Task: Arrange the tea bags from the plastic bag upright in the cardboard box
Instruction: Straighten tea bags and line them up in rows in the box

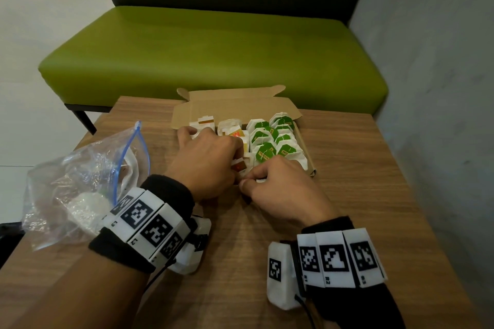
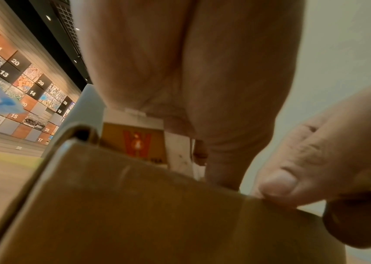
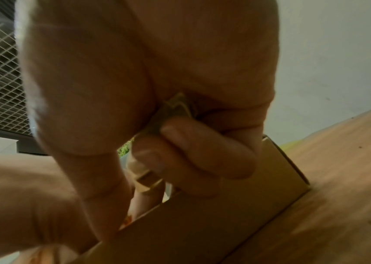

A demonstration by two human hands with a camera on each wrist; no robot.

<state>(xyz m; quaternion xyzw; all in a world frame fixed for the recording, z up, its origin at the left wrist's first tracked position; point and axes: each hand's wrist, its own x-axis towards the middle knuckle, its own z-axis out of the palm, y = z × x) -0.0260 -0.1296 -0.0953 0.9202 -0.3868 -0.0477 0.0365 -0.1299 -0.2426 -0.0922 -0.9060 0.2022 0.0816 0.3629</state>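
On the wooden table (image 1: pixel 347 168), the cardboard box (image 1: pixel 235 108) stands open, green-labelled tea bags (image 1: pixel 270 139) upright along its right side. Over its near left part the left hand (image 1: pixel 205 160) spreads, fingers curled down among orange-labelled tea bags (image 1: pixel 238 165). Just beside it, the right hand (image 1: pixel 278 184) pinches a tea bag at the box's near edge. Left of the hands lies the plastic bag (image 1: pixel 80 184).

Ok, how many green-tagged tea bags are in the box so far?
7 green-tagged tea bags visible, in two columns at the cardboard box's right end: three in the left column, four in the right. The right hand may hide more.
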